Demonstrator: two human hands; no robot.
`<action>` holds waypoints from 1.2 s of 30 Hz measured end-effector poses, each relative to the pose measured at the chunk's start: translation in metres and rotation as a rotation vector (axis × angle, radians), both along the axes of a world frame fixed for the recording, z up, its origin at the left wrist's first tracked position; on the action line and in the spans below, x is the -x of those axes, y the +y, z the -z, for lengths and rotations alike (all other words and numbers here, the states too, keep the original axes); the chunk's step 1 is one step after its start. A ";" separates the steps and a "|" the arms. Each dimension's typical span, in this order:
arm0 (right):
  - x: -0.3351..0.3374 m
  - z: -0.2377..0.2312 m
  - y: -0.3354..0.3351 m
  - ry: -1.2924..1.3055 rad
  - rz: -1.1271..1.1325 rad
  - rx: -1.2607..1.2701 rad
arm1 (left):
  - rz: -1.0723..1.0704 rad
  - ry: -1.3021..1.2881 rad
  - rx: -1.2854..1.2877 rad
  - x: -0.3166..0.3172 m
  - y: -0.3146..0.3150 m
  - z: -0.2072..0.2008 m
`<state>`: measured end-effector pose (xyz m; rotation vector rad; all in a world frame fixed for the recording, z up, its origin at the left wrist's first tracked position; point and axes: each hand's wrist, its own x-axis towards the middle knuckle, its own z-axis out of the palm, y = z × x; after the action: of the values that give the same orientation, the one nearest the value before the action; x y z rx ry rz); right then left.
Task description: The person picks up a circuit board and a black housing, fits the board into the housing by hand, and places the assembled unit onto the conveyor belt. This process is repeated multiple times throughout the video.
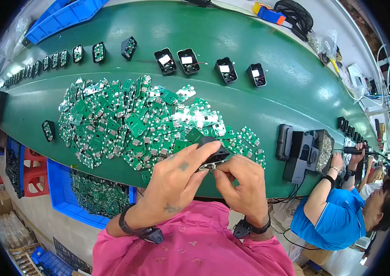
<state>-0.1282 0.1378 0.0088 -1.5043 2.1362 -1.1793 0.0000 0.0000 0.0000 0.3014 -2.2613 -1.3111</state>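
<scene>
Close in front of me, my left hand (176,172) grips a small black plastic housing (220,154) between thumb and fingers, its open side tilted toward my right. My right hand (245,181) is closed in a pinch at the near edge of the housing; what lies between its fingertips is too small and hidden to make out. Just beyond my hands spreads a large heap of green circuit boards (135,124). Farther back, several open black housings (226,70) with white parts and wires inside stand on the green table (268,110).
A row of board-filled black housings (77,54) curves off to the left. On the right are a dark power tool unit (300,156) and a tray of small metal parts (324,152). A co-worker in blue (333,216) sits there. A blue crate (61,193) of boards stands lower left.
</scene>
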 end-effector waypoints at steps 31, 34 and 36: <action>-0.023 0.040 -0.005 -0.668 0.364 0.289 | -0.025 -0.063 -0.497 0.001 0.000 0.017; -0.013 0.030 -0.003 -0.560 0.346 0.219 | -0.114 -0.019 -0.390 0.005 0.003 0.018; -0.012 0.022 -0.005 -0.412 0.275 0.201 | -0.131 0.031 -0.335 0.009 0.005 0.022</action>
<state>-0.1161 0.1329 -0.0136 -0.9396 2.0238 -1.6730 -0.0093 0.0051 -0.0222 0.5325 -1.9543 -1.6082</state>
